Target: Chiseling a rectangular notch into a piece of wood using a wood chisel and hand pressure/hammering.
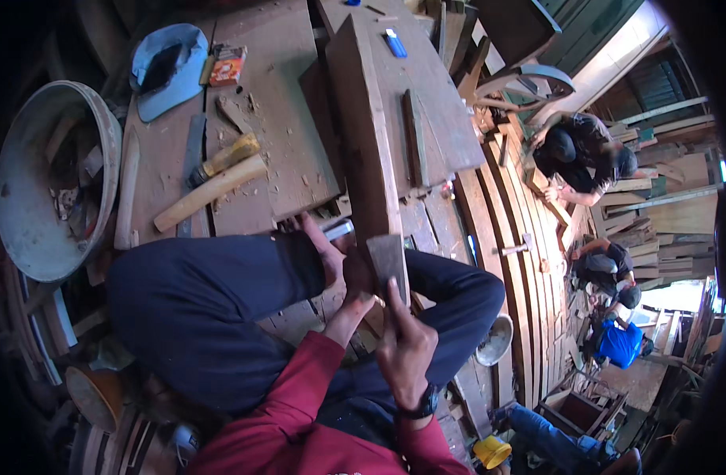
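Plank (372, 134) of brown wood, edge up, reaching from the table (288, 95) to between the bent knees (474, 293), with a flat metal blade (388, 257), perhaps a hatchet head, over its near end. Right hand (406, 348) closed on the blade, fingers curled, index stretched along the metal; left hand (358, 277) at the plank's left side, fingers hidden, how far closed impossible to tell.
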